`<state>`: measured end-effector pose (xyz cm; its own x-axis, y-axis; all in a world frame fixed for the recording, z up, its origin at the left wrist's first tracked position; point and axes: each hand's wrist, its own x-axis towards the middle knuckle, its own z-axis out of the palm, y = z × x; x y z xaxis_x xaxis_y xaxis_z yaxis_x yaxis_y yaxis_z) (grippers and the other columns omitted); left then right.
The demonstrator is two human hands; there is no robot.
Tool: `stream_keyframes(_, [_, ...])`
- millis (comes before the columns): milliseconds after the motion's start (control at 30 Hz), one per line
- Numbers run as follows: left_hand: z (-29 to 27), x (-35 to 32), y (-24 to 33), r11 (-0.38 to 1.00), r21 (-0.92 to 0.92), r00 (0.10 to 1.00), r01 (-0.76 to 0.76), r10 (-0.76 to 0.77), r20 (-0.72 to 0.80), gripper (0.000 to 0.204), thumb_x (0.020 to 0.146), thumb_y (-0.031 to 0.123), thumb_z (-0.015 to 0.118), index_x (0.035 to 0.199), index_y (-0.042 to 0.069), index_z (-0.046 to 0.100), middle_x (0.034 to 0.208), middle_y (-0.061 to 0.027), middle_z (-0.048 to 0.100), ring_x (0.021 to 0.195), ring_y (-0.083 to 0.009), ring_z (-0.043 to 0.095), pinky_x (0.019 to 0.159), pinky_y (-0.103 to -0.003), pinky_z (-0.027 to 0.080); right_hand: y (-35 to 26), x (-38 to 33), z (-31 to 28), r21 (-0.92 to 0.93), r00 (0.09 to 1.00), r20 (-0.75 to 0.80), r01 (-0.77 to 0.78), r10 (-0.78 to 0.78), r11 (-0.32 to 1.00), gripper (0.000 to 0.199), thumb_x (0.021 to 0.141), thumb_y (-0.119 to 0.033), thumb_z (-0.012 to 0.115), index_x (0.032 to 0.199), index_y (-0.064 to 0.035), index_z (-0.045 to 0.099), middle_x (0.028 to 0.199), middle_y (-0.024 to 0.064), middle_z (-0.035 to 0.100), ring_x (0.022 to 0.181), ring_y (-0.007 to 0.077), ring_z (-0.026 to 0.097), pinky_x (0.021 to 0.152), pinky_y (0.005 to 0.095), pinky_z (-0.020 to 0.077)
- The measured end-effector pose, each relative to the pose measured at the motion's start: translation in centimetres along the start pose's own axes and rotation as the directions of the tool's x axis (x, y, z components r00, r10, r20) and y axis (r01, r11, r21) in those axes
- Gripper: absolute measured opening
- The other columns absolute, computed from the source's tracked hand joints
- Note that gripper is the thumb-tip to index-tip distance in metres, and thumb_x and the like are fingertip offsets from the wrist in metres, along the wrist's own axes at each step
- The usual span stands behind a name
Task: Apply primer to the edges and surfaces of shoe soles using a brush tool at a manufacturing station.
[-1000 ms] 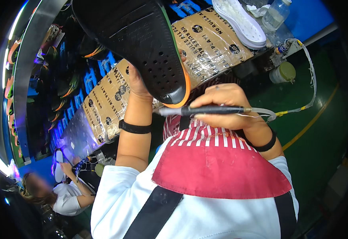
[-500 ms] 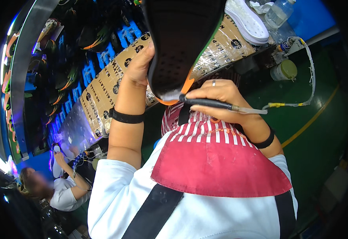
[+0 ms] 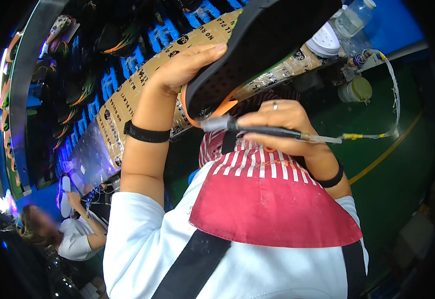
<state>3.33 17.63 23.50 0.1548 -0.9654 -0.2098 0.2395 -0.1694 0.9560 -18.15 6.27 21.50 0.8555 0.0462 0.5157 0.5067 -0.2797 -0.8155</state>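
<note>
My left hand [image 3: 185,70] holds a black shoe [image 3: 257,47] up by its heel, sole toward me, with an orange rim showing at the heel end. My right hand [image 3: 282,127] grips a slim black pen-like tool [image 3: 257,130] whose silvery tip touches the orange heel edge. A thin yellow-and-white hose [image 3: 372,134] runs from the tool's back end to the right. Both wrists wear black bands. A red and white striped apron [image 3: 272,199] covers my chest below the hands.
A cardboard-covered bench [image 3: 127,99] runs diagonally behind the shoe, with blue racks of dark shoes [image 3: 78,74] beyond it. A white sole [image 3: 327,42], a clear bottle [image 3: 354,17] and a small jar [image 3: 357,89] lie at upper right. Another person [image 3: 73,234] works at lower left.
My left hand has tilted and swung the shoe to the right and closer. The right hand has kept the tool's tip at the orange heel edge.
</note>
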Motion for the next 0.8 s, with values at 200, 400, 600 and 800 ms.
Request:
stream_keyframes(200, [1.0,0.9,0.4,0.973,0.2,0.987,0.114,-0.134,0.093,0.042,0.094,0.037,0.049,0.112,0.001,0.06,0.101,-0.006,0.064,0.088,-0.0096,0.059,0.078,-0.023,0.047,0.4,-0.1,0.5,-0.132,0.998,0.019,-0.053,0.056,0.99,0.025,0.068,-0.004,0.074,0.092,0.0008,0.068,0.071,0.0112,0.064,0.057,0.0208,0.057,0.053,0.0289,0.043])
stream_keyframes(400, [0.8,1.1,0.2,0.951,0.293,0.989,0.103,-0.129,0.072,0.045,0.093,0.042,0.048,0.111,0.002,0.06,0.098,-0.0053,0.064,0.086,-0.01,0.059,0.077,-0.023,0.047,0.4,0.2,0.4,-0.194,0.996,-0.086,-0.007,-0.01,0.981,0.026,0.069,-0.006,0.074,0.093,0.0008,0.067,0.07,0.0112,0.063,0.056,0.0203,0.057,0.053,0.0294,0.0437])
stream_keyframes(600, [0.3,1.3,0.6,0.898,0.397,0.959,0.191,-0.257,0.121,0.047,0.092,0.043,0.049,0.112,0.001,0.06,0.1,-0.0071,0.064,0.087,-0.0108,0.059,0.078,-0.024,0.047,0.7,-0.2,0.9,-0.152,1.0,-0.01,-0.025,0.024,0.988,0.024,0.069,-0.006,0.074,0.091,0.0009,0.068,0.071,0.0122,0.064,0.059,0.0216,0.059,0.055,0.0289,0.0453])
stream_keyframes(800, [0.0,0.7,-0.5,0.94,0.271,0.979,0.206,-0.2,-0.049,0.048,0.091,0.043,0.051,0.112,0.0,0.061,0.102,-0.0097,0.065,0.087,-0.013,0.062,0.078,-0.025,0.049,0.8,0.0,0.8,-0.126,0.996,-0.076,-0.052,0.043,0.991,0.023,0.068,-0.005,0.074,0.09,0.0003,0.068,0.069,0.0115,0.064,0.057,0.02,0.058,0.053,0.0281,0.0439])
